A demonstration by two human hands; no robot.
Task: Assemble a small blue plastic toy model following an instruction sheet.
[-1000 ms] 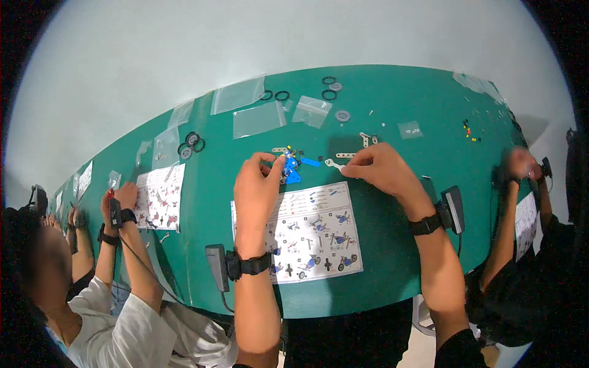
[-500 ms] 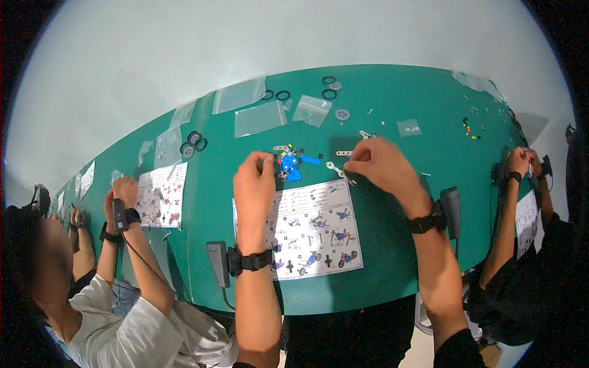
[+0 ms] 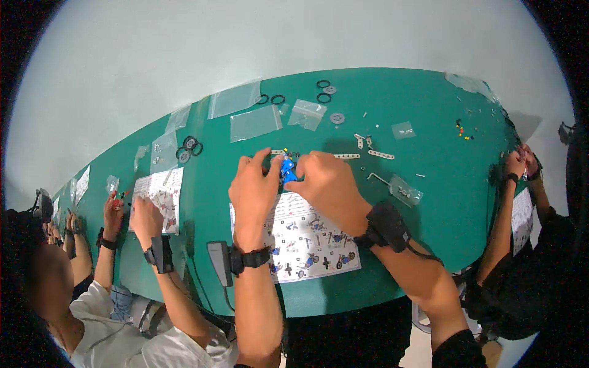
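Watching from afar, I have my left hand [image 3: 251, 193] nearly closed, thumb and fingers pinching the left side of a small blue assembly [image 3: 288, 165], just beyond the top edge of the printed sheet [image 3: 316, 245] on the green surface [image 3: 399, 264]. My right hand [image 3: 325, 187] is curled in against the assembly's other side, and its knuckles hide whether it grips anything. To its right I see a pale perforated strip [image 3: 381, 155] and an L-shaped metal rod [image 3: 380, 179] beside a clear packet [image 3: 405, 191].
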